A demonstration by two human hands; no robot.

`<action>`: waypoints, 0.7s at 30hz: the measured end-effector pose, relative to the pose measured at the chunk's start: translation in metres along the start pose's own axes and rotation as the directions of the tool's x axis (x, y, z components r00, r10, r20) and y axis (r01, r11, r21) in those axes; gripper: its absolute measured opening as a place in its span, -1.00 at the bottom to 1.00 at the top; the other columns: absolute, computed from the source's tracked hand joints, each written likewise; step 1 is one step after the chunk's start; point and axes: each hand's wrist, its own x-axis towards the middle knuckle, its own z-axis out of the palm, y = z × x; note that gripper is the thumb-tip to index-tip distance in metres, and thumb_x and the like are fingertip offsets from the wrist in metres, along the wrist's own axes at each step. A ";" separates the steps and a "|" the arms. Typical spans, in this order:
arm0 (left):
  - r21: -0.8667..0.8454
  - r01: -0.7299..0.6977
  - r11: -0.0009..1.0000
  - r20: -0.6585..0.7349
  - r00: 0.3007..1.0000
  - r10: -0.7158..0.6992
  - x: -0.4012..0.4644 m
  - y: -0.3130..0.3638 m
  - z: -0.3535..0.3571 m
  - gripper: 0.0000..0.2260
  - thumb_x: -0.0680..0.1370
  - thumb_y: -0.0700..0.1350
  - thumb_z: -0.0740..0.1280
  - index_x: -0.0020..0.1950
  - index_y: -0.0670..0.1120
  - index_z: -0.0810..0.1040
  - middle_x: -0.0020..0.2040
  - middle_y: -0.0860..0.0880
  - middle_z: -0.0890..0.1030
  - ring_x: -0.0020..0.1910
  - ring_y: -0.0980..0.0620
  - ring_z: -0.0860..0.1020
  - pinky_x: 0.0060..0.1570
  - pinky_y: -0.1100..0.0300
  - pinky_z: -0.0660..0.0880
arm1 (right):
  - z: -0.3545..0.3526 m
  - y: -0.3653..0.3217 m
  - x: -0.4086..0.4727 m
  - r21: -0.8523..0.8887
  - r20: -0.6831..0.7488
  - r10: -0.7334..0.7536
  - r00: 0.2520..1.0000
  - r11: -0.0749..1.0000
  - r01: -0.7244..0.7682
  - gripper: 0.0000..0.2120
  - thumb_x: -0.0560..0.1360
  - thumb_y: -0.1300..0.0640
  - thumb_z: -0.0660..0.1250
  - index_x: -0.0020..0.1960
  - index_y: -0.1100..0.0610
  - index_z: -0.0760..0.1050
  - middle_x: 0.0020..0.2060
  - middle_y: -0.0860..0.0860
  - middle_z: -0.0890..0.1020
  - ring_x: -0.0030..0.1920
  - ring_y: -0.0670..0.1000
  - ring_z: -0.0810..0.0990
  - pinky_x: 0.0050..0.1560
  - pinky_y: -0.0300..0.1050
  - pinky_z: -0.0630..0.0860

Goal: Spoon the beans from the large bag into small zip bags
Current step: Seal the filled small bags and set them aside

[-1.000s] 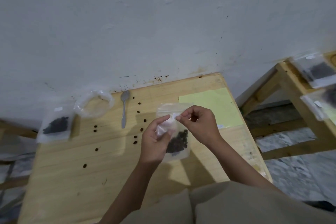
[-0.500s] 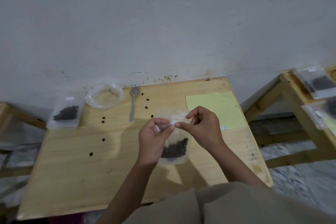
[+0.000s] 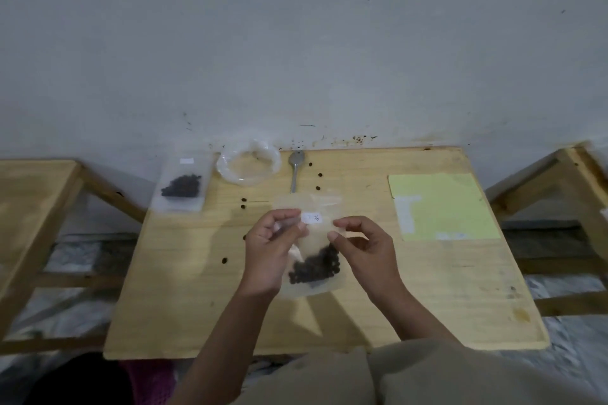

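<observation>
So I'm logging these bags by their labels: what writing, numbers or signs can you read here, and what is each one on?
White sticker on the held zip bag: dark handwritten marks, perhaps digits, too blurred to read.
White label on the filled bag at the table's far left: nothing legible.
Yellow sheet: pale patches, no readable text.
Spoon and large bag: no marking visible.

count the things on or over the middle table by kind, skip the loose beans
small zip bags with beans: 2 (held, lying at left)
large clear bag: 1
spoon: 1
yellow-green sheet: 1
total: 5
</observation>
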 end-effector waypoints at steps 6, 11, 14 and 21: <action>-0.030 -0.018 0.999 -0.074 0.997 0.016 0.031 0.019 -0.091 -0.71 0.46 -0.37 0.35 0.10 -0.07 0.57 0.09 -0.11 0.63 0.08 -0.06 0.60 0.09 0.01 0.54 | 0.079 0.017 -0.010 -0.153 0.380 0.056 0.923 0.988 0.003 -0.32 0.39 0.36 0.43 0.28 -0.27 0.38 -0.12 0.04 0.52 -0.32 0.02 0.54 -0.24 -0.16 0.50; 0.161 -0.065 0.985 -0.057 0.996 0.075 0.057 0.015 -0.159 -0.66 0.51 -0.32 0.34 0.19 0.03 0.52 0.19 0.01 0.58 0.17 0.04 0.55 0.15 0.04 0.52 | 0.147 0.022 0.002 -0.190 0.376 0.080 0.923 0.982 -0.007 -0.26 0.36 0.40 0.45 0.31 -0.25 0.33 -0.16 0.02 0.45 -0.39 -0.08 0.47 -0.26 -0.13 0.49; 0.268 -0.041 0.963 -0.034 0.998 0.052 0.075 0.010 -0.202 -0.59 0.51 -0.36 0.31 0.26 0.03 0.45 0.24 -0.05 0.52 0.14 0.01 0.53 0.11 0.06 0.53 | 0.196 0.023 0.022 -0.180 0.291 0.098 0.952 0.983 -0.047 -0.30 0.36 0.39 0.45 0.37 -0.08 0.34 -0.16 0.00 0.41 -0.35 -0.16 0.49 -0.28 -0.21 0.52; 0.514 -0.030 0.857 -0.068 0.995 0.076 0.129 0.008 -0.261 -0.58 0.53 -0.31 0.31 0.36 -0.03 0.41 0.27 0.01 0.38 -0.03 0.15 0.50 -0.02 0.19 0.49 | 0.283 0.033 0.079 -0.301 0.242 0.134 0.961 0.952 -0.057 -0.33 0.33 0.24 0.53 0.36 0.06 0.35 -0.15 -0.06 0.48 -0.07 0.03 0.55 -0.02 -0.01 0.58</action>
